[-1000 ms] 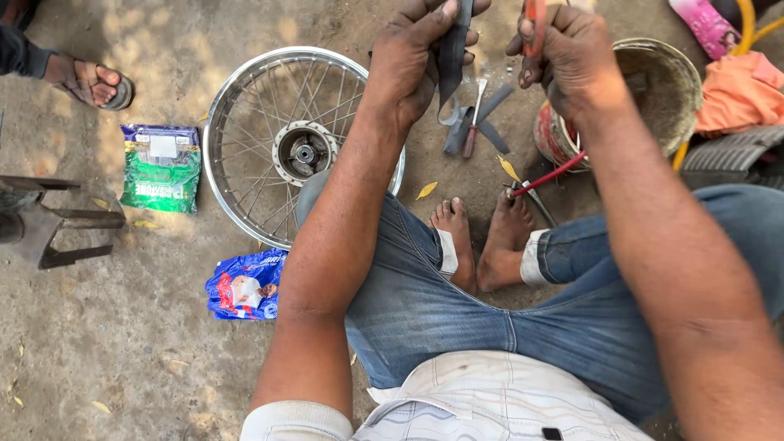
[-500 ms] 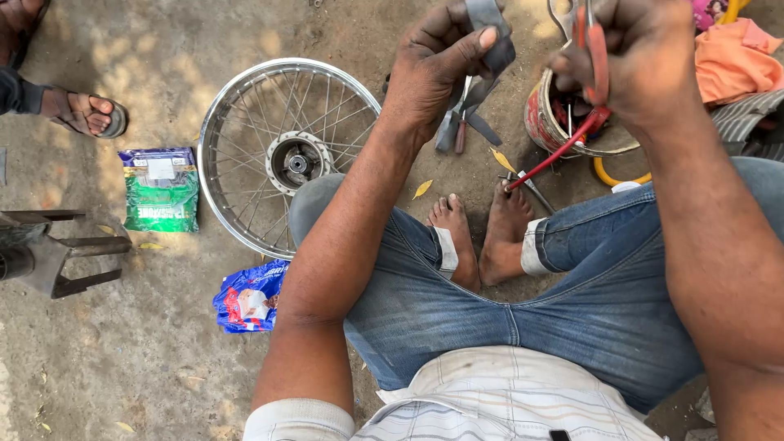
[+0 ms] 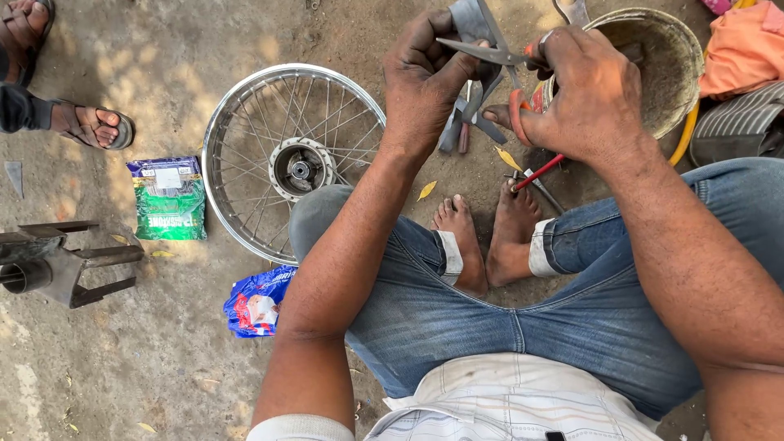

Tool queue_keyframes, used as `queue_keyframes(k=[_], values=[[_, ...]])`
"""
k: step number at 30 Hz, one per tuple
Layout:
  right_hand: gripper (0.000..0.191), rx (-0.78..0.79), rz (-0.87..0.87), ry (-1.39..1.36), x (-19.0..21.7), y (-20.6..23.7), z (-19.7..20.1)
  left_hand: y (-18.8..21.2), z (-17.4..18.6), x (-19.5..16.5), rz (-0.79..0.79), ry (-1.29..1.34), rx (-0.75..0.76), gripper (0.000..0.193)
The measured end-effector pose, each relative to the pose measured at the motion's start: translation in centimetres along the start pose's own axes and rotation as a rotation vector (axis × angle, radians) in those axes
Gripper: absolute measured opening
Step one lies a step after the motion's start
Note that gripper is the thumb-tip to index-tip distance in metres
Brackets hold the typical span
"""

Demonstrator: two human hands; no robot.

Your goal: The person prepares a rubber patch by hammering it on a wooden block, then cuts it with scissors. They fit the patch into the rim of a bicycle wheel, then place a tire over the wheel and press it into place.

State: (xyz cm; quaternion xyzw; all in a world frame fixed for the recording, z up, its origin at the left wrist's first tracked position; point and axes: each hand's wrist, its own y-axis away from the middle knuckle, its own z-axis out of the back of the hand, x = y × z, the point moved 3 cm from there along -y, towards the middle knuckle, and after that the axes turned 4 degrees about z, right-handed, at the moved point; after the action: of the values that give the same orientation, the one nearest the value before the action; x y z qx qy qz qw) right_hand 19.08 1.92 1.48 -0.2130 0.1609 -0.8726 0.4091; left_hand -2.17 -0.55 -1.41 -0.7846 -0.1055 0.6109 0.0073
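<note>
I sit on the ground with my knees apart and my bare feet together. My left hand [image 3: 425, 77] pinches a strip of grey rubber [image 3: 469, 20], held up in front of me. My right hand [image 3: 584, 94] grips scissors [image 3: 490, 53] with orange-red handles, and their blades point left across the rubber strip. Both hands hover above several tools [image 3: 469, 122] lying on the ground. A spoked wheel [image 3: 282, 159] with a shiny rim and a hub lies flat to the left of my left forearm.
A dirty round bucket [image 3: 665, 61] stands at the top right, with orange cloth [image 3: 743, 49] beside it. A green packet [image 3: 170, 198] and a blue packet [image 3: 257, 302] lie left of me. A metal stand [image 3: 57, 261] is at far left. Another person's sandalled foot [image 3: 90, 126] rests at the upper left.
The view has shifted slightly. My right hand has turned the scissors so the blades now point left onto the rubber strip held by my left hand.
</note>
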Motion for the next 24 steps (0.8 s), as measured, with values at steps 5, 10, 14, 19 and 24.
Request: queue_keyframes(k=[5, 10, 14, 19, 24], values=[[0.037, -0.024, 0.014, 0.048, -0.2, 0.7, -0.5, 0.1, -0.7, 0.2, -0.016, 0.012, -0.02, 0.025], [0.03, -0.029, 0.013, 0.006, -0.6, 1.3, -1.5, 0.4, -0.5, 0.1, -0.023, -0.006, -0.014, 0.018], [0.038, 0.024, -0.052, -0.04, -0.3, 1.2, -2.7, 0.3, 0.1, -0.3, -0.046, 0.048, -0.028, 0.02], [0.038, -0.03, 0.015, 0.013, 0.1, 0.9, -2.4, 0.2, 0.0, -0.4, -0.024, 0.011, 0.02, 0.017], [0.04, -0.073, 0.074, 0.109, 0.2, 0.6, -1.8, 0.4, -0.3, -0.5, -0.025, -0.036, 0.044, 0.016]])
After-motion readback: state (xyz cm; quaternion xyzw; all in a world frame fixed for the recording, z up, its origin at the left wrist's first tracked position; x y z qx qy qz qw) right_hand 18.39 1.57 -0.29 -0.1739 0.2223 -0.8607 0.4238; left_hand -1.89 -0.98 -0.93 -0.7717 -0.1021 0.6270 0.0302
